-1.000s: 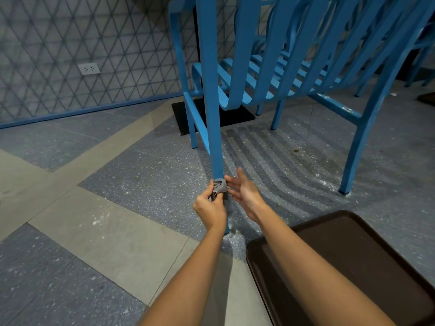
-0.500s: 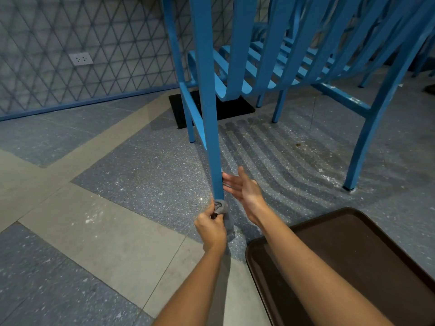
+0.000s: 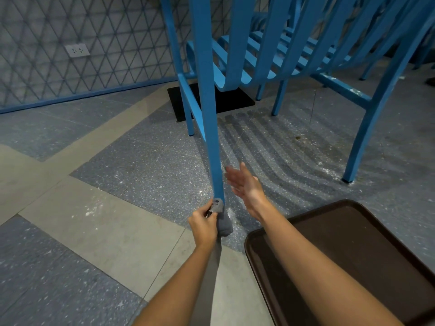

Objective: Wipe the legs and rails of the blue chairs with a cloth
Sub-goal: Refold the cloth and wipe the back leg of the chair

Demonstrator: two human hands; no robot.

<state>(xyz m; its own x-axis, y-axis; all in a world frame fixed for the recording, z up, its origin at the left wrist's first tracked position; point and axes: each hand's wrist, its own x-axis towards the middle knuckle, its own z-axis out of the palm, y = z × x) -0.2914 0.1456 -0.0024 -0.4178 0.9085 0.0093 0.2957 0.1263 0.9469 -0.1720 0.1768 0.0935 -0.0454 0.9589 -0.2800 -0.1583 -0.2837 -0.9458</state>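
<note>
The left hand (image 3: 203, 223) grips a grey cloth (image 3: 220, 215), fingers curled round it and clamped on the fabric. The cloth is bunched around the lower end of the nearest chair leg (image 3: 209, 118), close to the floor (image 3: 106, 222). The foot of this leg is hidden by the cloth and hand, so contact with the floor cannot be confirmed. A loose tail of cloth hangs below the hand, just beside the wrist.

The right hand (image 3: 243, 182) is held just beside the same leg, on its right, above the cloth. Its fingers are straight and slightly apart, holding nothing. The hand is motion-blurred; whether the fingertips touch the leg cannot be told.

The blue chair (image 3: 270, 55) stands at the top centre of the view. Its upper back is cut off by the top edge. Slatted seat strips curve down behind the near leg. A side rail (image 3: 191, 100) joins the near leg to a rear leg (image 3: 182, 90). The far right leg (image 3: 360, 142) carries white specks near a cross rail (image 3: 341, 88). Further blue legs at the top right are cut off and hard to separate.

A brown tray (image 3: 367, 243) lies at the lower right, partly covered by the right forearm and cut off by the frame edge. A black floor plate (image 3: 235, 100) lies under the chair. A wall socket (image 3: 77, 50) sits on the patterned wall (image 3: 70, 78) at upper left.
</note>
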